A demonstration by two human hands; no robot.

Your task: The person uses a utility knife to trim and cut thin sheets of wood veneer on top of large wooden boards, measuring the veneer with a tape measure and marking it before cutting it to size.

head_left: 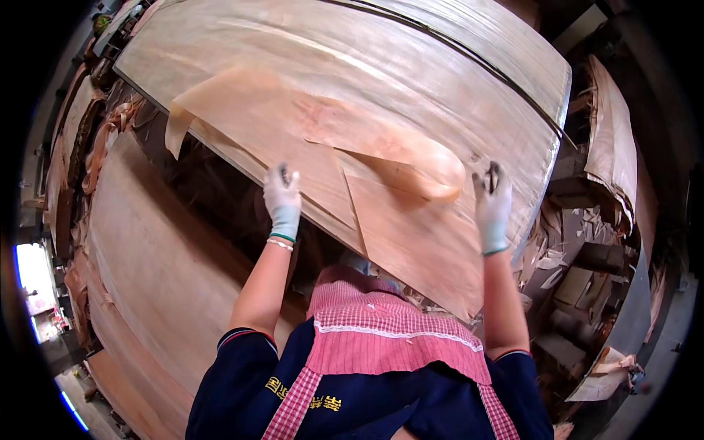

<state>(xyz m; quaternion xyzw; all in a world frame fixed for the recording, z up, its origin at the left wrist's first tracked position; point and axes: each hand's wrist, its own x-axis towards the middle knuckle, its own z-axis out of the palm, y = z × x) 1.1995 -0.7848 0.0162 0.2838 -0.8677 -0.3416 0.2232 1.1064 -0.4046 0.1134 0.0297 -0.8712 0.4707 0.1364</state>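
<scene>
Thin tan wood veneer sheets [268, 110] lie loosely across a broad pale stack [440, 73]. One reddish veneer piece [389, 139] curls over on itself near the middle, and another flat piece [411, 235] angles toward my apron. My left hand [282, 198], in a white glove, is closed beside the near edge of the sheets. Farther right, my right hand [493, 202], gloved too, hovers over or touches the stack by the flat piece's right side. Its fingers are curled, with something dark at them. What either hand holds is hidden or too small to name.
A second large veneer stack [161, 271] stands to the left, with a dark gap between the two. Torn veneer strips [110, 147] hang at the far left. Scraps and blocks [587, 286] litter the right side. A dark thin strip [469, 55] crosses the stack's far part.
</scene>
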